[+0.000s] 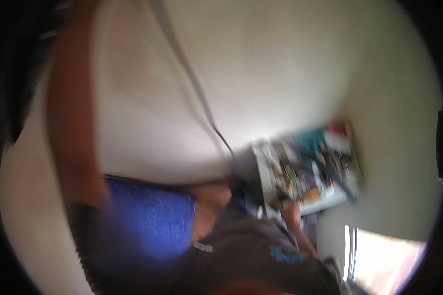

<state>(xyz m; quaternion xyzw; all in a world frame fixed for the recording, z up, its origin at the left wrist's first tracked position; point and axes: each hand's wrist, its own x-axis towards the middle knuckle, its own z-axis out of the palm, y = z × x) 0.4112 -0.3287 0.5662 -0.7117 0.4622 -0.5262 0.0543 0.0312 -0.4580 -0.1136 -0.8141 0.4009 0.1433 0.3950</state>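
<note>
My left arm rises blurred along the left of the head view and leaves the top edge; its hand is out of sight. My right hand is at the lower front edge of a white shelf unit crowded with small items, a teal cloth among them. Motion smears its fingers, so whether it holds anything is unclear. A dark elongated object lies across the unit's front. Below is my dark shirt with a turquoise emblem.
A pale wall fills the upper view, crossed by a dark cable. A blue patterned cloth surface lies at lower left beside a brown, blurred shape. A bright window is at lower right.
</note>
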